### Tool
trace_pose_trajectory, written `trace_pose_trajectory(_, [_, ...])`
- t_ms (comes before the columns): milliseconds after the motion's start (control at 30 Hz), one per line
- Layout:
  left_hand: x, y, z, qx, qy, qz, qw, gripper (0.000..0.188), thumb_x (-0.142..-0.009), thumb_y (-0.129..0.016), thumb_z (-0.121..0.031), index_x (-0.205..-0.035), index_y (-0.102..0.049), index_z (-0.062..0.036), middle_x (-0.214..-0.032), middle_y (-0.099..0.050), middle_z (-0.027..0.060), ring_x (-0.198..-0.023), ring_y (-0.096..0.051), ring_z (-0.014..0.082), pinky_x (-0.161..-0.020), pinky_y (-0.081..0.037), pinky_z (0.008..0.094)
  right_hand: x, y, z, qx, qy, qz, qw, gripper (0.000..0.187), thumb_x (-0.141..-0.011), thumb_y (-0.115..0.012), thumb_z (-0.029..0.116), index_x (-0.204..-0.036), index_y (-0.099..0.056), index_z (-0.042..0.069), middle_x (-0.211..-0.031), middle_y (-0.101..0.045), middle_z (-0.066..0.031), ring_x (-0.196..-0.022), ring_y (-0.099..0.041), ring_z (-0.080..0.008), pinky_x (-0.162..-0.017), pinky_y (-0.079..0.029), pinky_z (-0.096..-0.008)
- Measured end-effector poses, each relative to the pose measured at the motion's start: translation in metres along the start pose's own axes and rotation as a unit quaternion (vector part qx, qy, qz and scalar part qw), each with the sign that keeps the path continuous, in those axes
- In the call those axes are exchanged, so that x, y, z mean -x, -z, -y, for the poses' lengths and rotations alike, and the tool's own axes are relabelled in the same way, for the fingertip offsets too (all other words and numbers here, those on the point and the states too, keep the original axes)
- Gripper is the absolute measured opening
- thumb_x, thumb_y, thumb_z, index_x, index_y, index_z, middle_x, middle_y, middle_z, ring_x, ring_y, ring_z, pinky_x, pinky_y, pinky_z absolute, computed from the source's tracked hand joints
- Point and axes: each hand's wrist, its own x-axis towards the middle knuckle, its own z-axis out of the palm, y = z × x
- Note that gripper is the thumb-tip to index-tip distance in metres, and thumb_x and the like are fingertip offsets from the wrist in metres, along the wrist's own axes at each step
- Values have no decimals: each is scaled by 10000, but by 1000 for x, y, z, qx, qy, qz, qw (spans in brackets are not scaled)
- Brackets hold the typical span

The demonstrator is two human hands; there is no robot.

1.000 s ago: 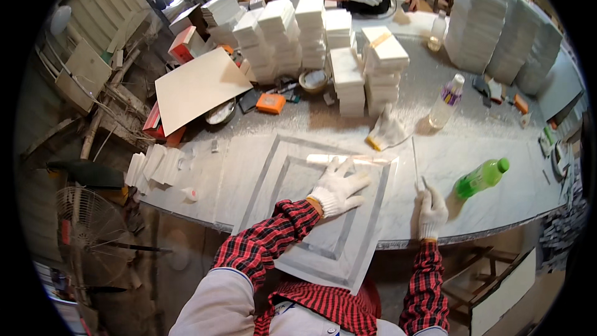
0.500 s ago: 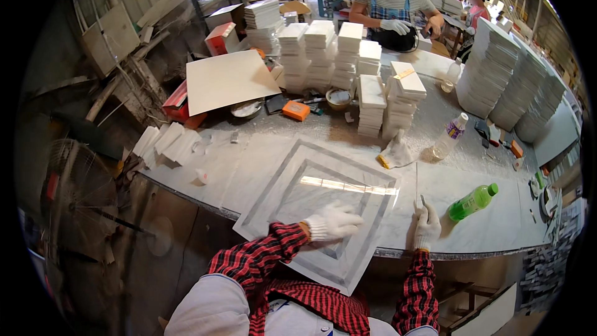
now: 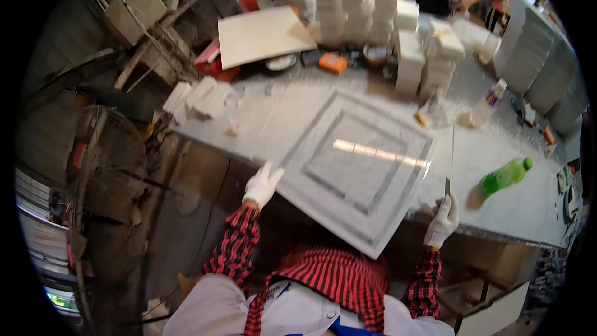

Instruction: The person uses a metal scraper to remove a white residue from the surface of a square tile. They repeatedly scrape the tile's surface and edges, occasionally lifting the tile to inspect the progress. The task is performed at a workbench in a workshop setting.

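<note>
While the left hand (image 3: 261, 185) is at the left corner of a pale stone panel (image 3: 357, 168) with two grey border bands, the right hand (image 3: 443, 221) is at the front edge of the bench (image 3: 298, 96), just right of the panel. Left grip: fingertips at the panel's corner; cannot tell whether they close on it. Right grip: thumb and fingers clamped together on a thin grey blade (image 3: 447, 186), its free end pointing up (both hands are in white knitted gloves). The panel lies at the middle of the bench's front edge, set askew, its near corner overhanging. Green bottle (image 3: 507, 175): toward the right end of the bench, near the right hand. Loose glove (image 3: 437, 111): just beyond the panel's right corner. White tile stacks (image 3: 410, 62): toward the far edge. White strips (image 3: 199, 96): by the left end.
</note>
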Motion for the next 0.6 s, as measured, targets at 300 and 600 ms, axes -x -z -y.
trace_pose_trajectory(300, [-3,5,-7,2,25,-7,1000,735,-983,-461,-620,-1494,-467,-91,-1448,-533,267,-1350,-492,433,-1105,-399,473,117,5,1,-59,-147,6,987,323,-1064,-567,231,-1276,-620,-6,-812,-634,-3,-600,-505,-40,-521,-400,-200])
trace_pose_trajectory(600, [16,5,-6,23,43,-13,999,728,-967,-481,-616,-1477,-505,-96,-1437,-553,247,-1336,-512,412,-1108,-394,462,124,-16,-3,-60,-190,36,979,325,-1073,-545,230,-1288,-615,-3,-778,-620,9,-580,-477,-31,-502,-380,-197])
